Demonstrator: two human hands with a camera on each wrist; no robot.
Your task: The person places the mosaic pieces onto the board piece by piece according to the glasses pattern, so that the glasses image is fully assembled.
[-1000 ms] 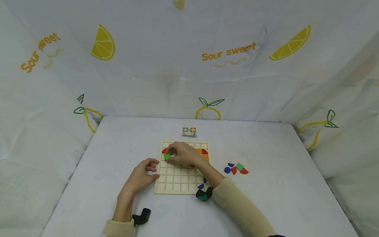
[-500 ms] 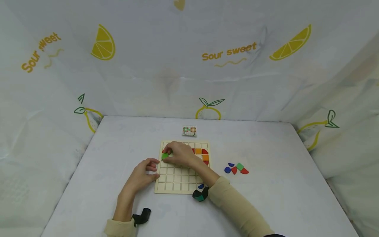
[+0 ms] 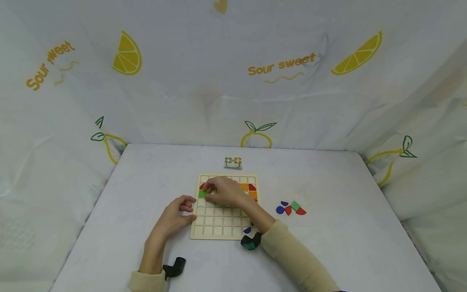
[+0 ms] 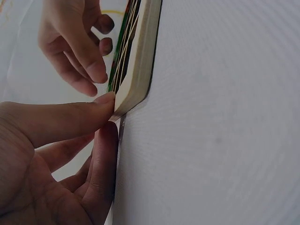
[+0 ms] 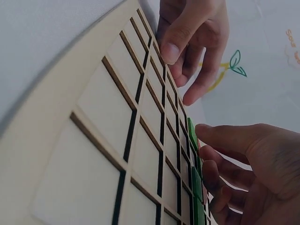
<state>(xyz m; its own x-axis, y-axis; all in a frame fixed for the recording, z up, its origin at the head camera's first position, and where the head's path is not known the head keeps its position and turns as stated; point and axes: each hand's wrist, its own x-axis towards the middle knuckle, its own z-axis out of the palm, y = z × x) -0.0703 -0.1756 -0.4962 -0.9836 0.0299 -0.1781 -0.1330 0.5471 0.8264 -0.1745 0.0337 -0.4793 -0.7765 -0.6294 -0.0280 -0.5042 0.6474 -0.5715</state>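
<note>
A pale wooden grid board (image 3: 219, 237) lies on the white table. My left hand (image 3: 176, 217) rests against its left edge, thumb and fingertips touching the side. Over the upper left of the board is my right hand (image 3: 227, 190), its thumb beside a green square tile (image 3: 202, 194) that lies in the leftmost column. The right wrist view shows the thumb touching a green tile (image 5: 192, 133), with the other fingers loosely bent. A red quarter-circle tile (image 3: 202, 186) sits just above that green square. The right hand and forearm hide several other tiles.
Right of the board lie loose pieces: a blue circle (image 3: 279, 210), a blue half-circle (image 3: 284, 203), red quarter-circles (image 3: 300, 211) and a green square (image 3: 295, 205). A small pattern card (image 3: 233, 162) stands behind the board. Orange tiles (image 3: 253, 194) fill cells at its right.
The green square moved left and settled into the leftmost cell under my right fingers. My right hand then shifted slightly right, off the tile's middle. My left hand stayed put.
</note>
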